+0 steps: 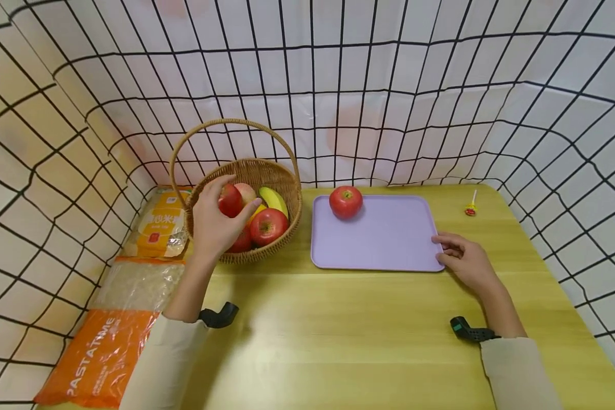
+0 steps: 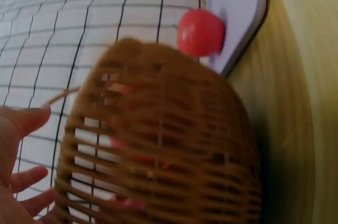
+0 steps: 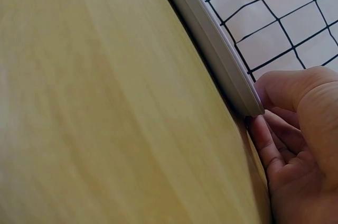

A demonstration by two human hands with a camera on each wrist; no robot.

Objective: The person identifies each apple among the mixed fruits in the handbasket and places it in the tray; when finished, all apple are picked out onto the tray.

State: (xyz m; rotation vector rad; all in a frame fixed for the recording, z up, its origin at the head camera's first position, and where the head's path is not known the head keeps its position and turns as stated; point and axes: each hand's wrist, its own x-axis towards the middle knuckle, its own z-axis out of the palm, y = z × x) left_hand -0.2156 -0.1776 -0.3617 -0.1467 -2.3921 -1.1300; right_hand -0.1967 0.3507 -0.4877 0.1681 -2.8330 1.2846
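Observation:
My left hand hovers over the wicker basket, thumb and fingers spread apart with nothing between them in the left wrist view. Just beyond its palm, in the head view, lies a red apple among the fruit in the basket. A second red apple, a banana and a pinkish round fruit also lie there. At the right, my right hand pinches the near right corner of a lilac tray, thumb above the rim. One red apple sits on the tray's far left part.
Left of the basket lie an orange and clear food bag and a larger orange pasta bag. A lollipop lies at the far right of the wooden table. Gridded cloth walls enclose the back and sides.

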